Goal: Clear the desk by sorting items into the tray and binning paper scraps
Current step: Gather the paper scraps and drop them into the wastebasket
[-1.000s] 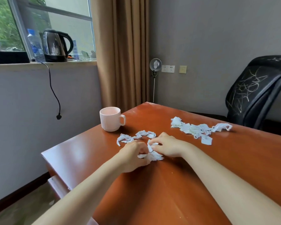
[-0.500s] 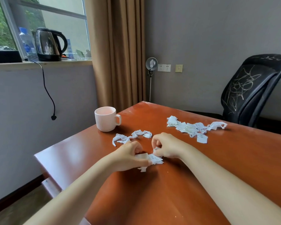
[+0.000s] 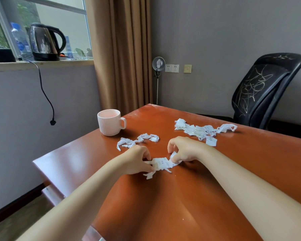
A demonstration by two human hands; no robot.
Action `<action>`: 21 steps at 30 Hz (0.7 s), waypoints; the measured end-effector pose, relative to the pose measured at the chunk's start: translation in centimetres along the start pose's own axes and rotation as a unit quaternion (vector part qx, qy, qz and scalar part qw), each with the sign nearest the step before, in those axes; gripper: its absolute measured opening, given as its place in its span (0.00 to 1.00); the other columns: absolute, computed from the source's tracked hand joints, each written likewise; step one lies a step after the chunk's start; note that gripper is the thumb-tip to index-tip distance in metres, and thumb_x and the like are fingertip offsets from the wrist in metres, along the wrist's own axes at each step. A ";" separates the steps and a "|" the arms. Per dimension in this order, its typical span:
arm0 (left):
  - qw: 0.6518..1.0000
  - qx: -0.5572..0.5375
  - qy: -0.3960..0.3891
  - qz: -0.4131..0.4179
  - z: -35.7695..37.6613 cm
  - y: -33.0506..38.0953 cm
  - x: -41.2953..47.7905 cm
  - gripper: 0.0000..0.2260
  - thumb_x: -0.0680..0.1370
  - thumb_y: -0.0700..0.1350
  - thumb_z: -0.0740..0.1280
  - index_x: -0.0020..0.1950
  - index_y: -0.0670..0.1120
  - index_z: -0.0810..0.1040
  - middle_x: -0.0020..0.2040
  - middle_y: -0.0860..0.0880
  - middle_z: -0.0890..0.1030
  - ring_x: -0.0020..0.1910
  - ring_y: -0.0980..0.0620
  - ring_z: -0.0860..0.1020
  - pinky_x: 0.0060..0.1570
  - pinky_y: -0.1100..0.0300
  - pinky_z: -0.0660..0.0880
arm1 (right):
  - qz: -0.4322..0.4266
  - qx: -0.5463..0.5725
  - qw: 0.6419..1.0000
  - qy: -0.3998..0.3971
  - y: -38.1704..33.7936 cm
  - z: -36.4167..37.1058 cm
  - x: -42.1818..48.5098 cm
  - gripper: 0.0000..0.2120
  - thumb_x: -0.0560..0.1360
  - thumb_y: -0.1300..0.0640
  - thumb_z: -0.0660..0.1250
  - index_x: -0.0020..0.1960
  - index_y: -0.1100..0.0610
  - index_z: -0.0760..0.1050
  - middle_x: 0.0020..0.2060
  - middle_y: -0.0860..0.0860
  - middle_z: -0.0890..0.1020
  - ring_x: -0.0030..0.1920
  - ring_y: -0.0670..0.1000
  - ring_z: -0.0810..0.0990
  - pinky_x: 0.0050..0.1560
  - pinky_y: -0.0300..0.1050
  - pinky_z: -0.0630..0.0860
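A strip of white printed paper scraps (image 3: 161, 163) stretches between my two hands just above the red-brown desk (image 3: 181, 197). My left hand (image 3: 137, 159) pinches its left end, and my right hand (image 3: 184, 150) pinches its right end. A loose shred hangs below the strip onto the desk. A second cluster of torn paper (image 3: 137, 140) lies just beyond my left hand. A larger pile of scraps (image 3: 202, 131) lies farther back to the right. No tray or bin is in view.
A pale pink ribbed mug (image 3: 110, 122) stands near the desk's far left edge. A black office chair (image 3: 261, 87) is behind the desk at right. A kettle (image 3: 45, 41) and water bottle sit on the windowsill, with a cord hanging down the wall.
My hands have drawn apart and lifted the scraps they covered, so a paper strip now spans between them. The view has shifted slightly.
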State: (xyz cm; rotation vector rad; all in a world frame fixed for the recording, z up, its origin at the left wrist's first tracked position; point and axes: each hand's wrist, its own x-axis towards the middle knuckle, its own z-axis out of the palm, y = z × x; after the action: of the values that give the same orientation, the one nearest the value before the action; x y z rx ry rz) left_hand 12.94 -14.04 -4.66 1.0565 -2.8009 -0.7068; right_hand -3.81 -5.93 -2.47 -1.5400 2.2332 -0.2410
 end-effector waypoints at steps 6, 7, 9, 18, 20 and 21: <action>0.994 -0.089 -0.068 -0.018 -1.4 0.4 -1.3 0.11 0.79 0.50 0.61 0.60 0.52 0.77 0.58 0.53 0.76 0.58 0.55 0.73 0.57 0.63 0.68 | 0.000 -0.022 1.000 -0.009 1.5 -1.4 -1.4 0.12 0.75 0.56 0.67 0.59 0.52 0.73 0.58 0.51 0.76 0.55 0.51 0.75 0.53 0.42 0.73; 0.993 -0.099 -0.064 -0.019 -1.4 0.5 -1.3 0.12 0.80 0.49 0.60 0.61 0.50 0.76 0.58 0.53 0.75 0.58 0.55 0.73 0.56 0.64 0.67 | 0.006 -0.021 1.000 0.001 1.7 -1.4 -1.5 0.11 0.76 0.55 0.66 0.58 0.53 0.73 0.58 0.51 0.76 0.54 0.50 0.75 0.53 0.43 0.73; 0.993 -0.100 -0.057 -0.025 -1.3 0.6 -1.4 0.12 0.80 0.49 0.60 0.62 0.49 0.75 0.58 0.52 0.75 0.57 0.55 0.73 0.54 0.64 0.67 | 0.033 -0.024 0.999 0.020 2.1 -1.3 -1.7 0.13 0.77 0.51 0.63 0.59 0.56 0.74 0.58 0.54 0.78 0.51 0.50 0.76 0.51 0.43 0.73; 1.000 0.011 -0.019 -0.008 0.5 1.0 -1.0 0.21 0.72 0.53 0.71 0.61 0.47 0.72 0.58 0.49 0.73 0.55 0.50 0.74 0.52 0.58 0.73 | 0.072 -0.035 0.997 0.018 0.6 0.4 -1.3 0.19 0.72 0.49 0.71 0.35 0.55 0.62 0.33 0.51 0.69 0.31 0.52 0.71 0.29 0.41 0.65; 1.000 0.009 -0.020 -0.004 0.5 1.2 -1.0 0.19 0.73 0.52 0.71 0.59 0.46 0.73 0.57 0.48 0.74 0.53 0.51 0.74 0.51 0.59 0.73 | 0.062 -0.028 0.997 0.018 0.2 0.5 -1.2 0.13 0.72 0.53 0.71 0.40 0.56 0.68 0.37 0.52 0.71 0.34 0.52 0.72 0.29 0.40 0.65; 1.000 0.009 -0.020 -0.001 0.5 1.3 -0.9 0.18 0.73 0.51 0.71 0.59 0.46 0.74 0.57 0.49 0.74 0.53 0.51 0.73 0.50 0.60 0.72 | 0.059 -0.019 0.998 0.017 0.0 0.5 -1.3 0.11 0.72 0.54 0.71 0.48 0.58 0.72 0.43 0.54 0.74 0.37 0.52 0.74 0.30 0.40 0.67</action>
State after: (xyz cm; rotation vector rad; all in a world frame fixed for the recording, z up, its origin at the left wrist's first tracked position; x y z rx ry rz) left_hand 12.78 -12.39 -4.50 1.0602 -2.8462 -0.7122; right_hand -3.19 -4.72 -2.64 -1.4256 2.3587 -0.1921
